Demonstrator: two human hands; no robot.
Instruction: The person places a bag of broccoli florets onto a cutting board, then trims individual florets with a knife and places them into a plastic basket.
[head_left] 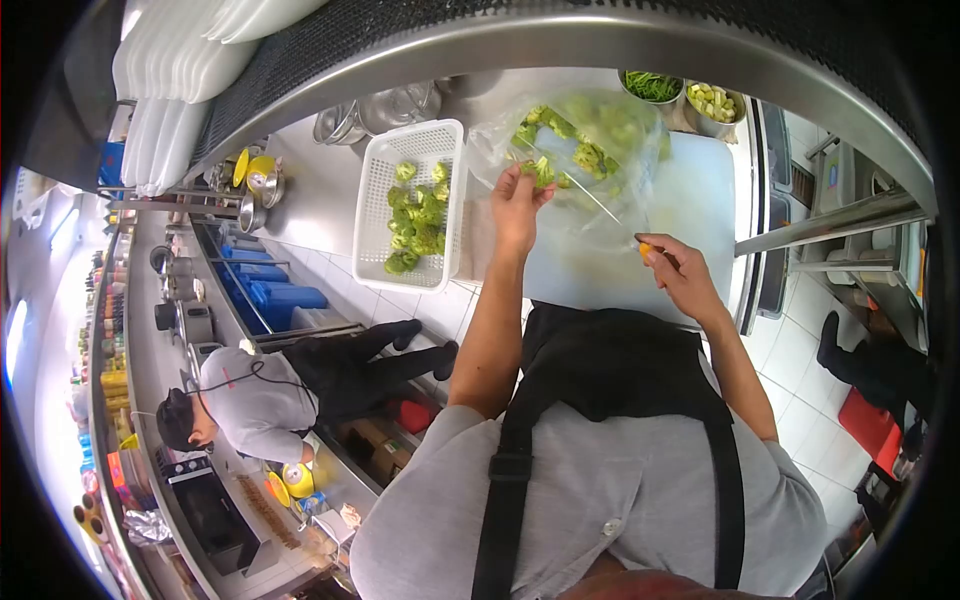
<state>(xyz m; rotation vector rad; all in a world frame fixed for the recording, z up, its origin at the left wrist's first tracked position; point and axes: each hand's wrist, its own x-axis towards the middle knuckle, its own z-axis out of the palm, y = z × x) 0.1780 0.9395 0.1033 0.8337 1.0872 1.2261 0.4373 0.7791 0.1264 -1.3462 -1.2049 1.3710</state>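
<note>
My left hand pinches a small broccoli floret at the near edge of a clear plastic bag. My right hand is closed round the orange handle of a knife, whose thin blade points up and left toward the floret. Whether the blade touches the floret I cannot tell. More broccoli lies in and at the mouth of the bag, on a pale cutting board. Left of my left hand, a white perforated basket holds several cut florets.
Behind the board stand a bowl of green beans and a container of chopped green vegetable. Glass bowls sit behind the basket. A metal shelf edge arches overhead. One co-worker bends over a counter at left; another person's dark-clothed leg shows at right.
</note>
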